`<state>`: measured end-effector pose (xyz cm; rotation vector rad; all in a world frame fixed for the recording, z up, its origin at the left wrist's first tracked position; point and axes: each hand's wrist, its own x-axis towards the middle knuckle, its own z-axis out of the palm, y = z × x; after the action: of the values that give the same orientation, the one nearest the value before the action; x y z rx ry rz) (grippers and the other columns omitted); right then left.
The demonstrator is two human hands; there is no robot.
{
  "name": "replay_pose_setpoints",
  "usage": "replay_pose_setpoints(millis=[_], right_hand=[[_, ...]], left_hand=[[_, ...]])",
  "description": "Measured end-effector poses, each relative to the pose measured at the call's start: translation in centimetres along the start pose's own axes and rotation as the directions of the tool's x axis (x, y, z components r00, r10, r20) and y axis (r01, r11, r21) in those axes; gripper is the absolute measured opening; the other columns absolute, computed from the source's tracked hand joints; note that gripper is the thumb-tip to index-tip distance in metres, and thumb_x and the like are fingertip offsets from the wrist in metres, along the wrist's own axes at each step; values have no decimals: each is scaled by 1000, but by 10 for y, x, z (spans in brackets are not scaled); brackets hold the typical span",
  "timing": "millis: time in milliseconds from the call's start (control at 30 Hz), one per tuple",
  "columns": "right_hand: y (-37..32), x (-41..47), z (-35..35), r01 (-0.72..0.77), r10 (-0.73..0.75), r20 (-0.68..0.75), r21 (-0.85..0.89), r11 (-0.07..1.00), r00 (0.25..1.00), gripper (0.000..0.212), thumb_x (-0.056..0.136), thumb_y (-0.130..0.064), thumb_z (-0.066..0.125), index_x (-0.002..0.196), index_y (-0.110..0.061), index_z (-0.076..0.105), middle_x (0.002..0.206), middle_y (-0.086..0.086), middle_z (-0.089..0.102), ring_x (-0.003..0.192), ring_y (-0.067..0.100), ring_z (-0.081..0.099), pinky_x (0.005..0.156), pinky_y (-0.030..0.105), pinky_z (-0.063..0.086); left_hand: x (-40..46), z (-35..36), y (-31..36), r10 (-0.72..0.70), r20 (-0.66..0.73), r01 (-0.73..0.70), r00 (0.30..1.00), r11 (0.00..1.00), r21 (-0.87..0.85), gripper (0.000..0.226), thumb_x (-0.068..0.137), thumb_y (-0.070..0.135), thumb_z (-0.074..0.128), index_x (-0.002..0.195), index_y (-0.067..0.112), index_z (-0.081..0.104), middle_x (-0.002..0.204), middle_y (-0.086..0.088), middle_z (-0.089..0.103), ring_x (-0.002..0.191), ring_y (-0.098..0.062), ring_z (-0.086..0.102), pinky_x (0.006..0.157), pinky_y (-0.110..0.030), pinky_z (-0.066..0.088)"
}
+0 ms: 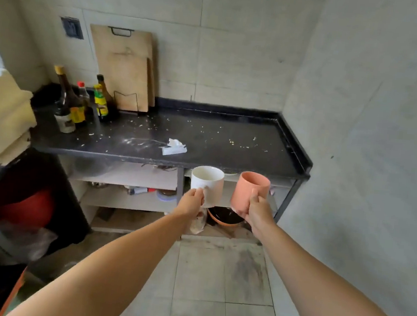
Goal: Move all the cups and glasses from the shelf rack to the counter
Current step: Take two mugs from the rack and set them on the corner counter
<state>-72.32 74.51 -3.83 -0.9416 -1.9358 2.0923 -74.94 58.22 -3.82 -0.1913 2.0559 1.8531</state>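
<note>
My left hand (193, 203) grips a white mug (208, 183) by its handle. My right hand (257, 211) grips a salmon-pink mug (249, 189) by its handle. Both mugs are upright and empty, held in the air just in front of and slightly below the front edge of the black counter (229, 144). Under the counter stands the shelf rack (179, 180) with light shelves and a dark metal frame.
Sauce bottles (80, 104) and two wooden cutting boards (124, 73) stand at the counter's back left. A crumpled white tissue (174, 147) and crumbs lie mid-counter. An orange bowl (224, 216) sits low under the rack. A red bin (29, 207) is at the left.
</note>
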Motion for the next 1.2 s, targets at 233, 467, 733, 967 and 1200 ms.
replay_pose_setpoints(millis=[233,467,733,967,1200], right_hand=[[-53,133,-1,-25,25,-147,-2,1000,989,52,101,-45,29,137,-9,41,115,11,52,105,28,55,89,45,54],[-86,256,-19,-84,98,-178,85,993,979,48,101,-40,33,141,-12,36,109,12,54,88,22,56,60,29,53],[-135,447,-32,-110,113,-101,36,993,988,54,101,-42,35,149,-21,23,134,12,46,115,30,51,85,41,56],[-177,585,-36,-136,134,-35,-53,989,990,55,100,-44,32,149,-19,25,133,12,47,114,29,53,68,31,55],[-177,677,-19,-157,153,-42,-131,979,987,52,100,-48,29,140,-17,36,119,13,52,98,24,59,60,25,52]], left_hand=[[136,42,73,9,115,-19,993,996,85,33,100,21,29,68,15,38,72,-1,36,65,-14,34,58,-24,38],[255,104,106,-55,164,43,985,996,72,30,97,21,30,70,15,39,72,-2,39,59,-16,35,57,-25,39],[412,192,156,-183,101,179,978,983,47,26,91,18,33,66,14,38,77,-2,41,64,-15,36,60,-25,43],[518,248,195,-238,82,242,968,969,-48,28,99,33,34,88,14,50,72,0,37,62,-12,40,73,-27,54],[611,273,192,-241,43,242,970,970,-24,45,101,32,35,123,-3,52,74,0,39,70,-11,46,78,-30,56]])
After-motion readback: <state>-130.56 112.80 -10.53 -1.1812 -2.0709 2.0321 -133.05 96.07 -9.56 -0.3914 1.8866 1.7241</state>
